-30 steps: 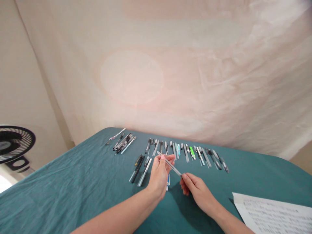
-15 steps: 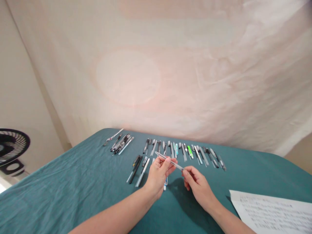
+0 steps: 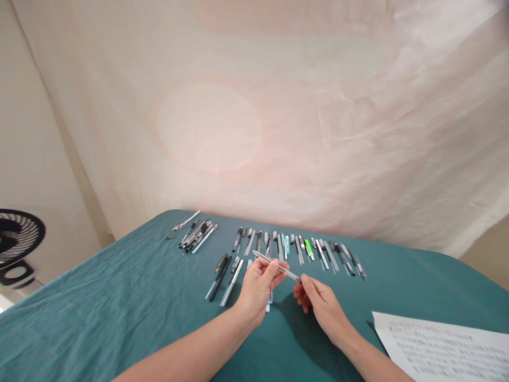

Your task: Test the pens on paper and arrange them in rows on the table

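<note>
Near the middle of the table I hold a slim clear-barrelled pen point(image 3: 290, 274) above the cloth, its tip pointing up and to the left. My left hand point(image 3: 255, 289) pinches its barrel between thumb and fingers. At the lower right end of the pen, my right hand point(image 3: 321, 305) has thumb and fingers closed on it; the grip hides that end. Beneath my left hand, a blue-and-white pen point(image 3: 269, 303) is partly covered. Just left of that hand lie a black pen point(image 3: 220, 278) and a clear pen point(image 3: 231, 284), with caps beside them.
Behind my hands runs a row of pens and caps, one bright green point(image 3: 309, 249). A pile of pens point(image 3: 196, 236) lies at the back left. Handwritten paper point(image 3: 441, 345) rests on the green cloth point(image 3: 99, 318) at right. A black fan point(image 3: 19, 239) stands far left.
My right hand has shifted slightly, its thumb now straighter against the pen's end. My left hand keeps its hold almost unmoved. The whole view has drifted a little.
</note>
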### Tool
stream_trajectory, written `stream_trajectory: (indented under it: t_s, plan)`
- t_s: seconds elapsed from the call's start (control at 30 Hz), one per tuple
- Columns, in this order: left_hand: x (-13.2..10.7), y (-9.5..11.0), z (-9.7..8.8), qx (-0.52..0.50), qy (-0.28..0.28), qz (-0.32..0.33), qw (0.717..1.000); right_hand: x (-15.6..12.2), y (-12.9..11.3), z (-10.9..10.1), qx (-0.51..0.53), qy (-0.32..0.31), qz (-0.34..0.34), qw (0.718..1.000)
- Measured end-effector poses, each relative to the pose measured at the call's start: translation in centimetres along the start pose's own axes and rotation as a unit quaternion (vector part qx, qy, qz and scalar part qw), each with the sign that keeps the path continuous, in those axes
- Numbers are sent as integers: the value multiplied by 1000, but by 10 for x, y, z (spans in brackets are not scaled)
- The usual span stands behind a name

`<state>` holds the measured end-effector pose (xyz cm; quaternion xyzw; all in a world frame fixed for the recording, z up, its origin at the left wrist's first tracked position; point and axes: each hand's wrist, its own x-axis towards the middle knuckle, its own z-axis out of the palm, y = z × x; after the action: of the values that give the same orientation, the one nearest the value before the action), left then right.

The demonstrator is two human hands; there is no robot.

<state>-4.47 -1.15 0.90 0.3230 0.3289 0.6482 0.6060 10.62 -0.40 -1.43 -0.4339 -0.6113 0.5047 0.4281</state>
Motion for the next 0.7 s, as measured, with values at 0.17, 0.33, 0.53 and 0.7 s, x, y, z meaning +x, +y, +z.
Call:
stream_trajectory:
  t_s: [0.17, 0.33, 0.53, 0.7]
  plan:
    - [1, 0, -1, -1, 9, -6, 1000, 1, -1, 0, -33, 1, -8, 999]
    - [0, 0, -1, 2, 11, -15, 1000, 1, -3, 1, -13, -6, 16, 1000]
    - [0, 1, -1, 3, 17, -17, 1000, 0, -4, 0, -60, -2, -6, 998]
    - [1, 0, -3, 9, 19, -11, 1000, 0, -3, 1, -48, -3, 14, 999]
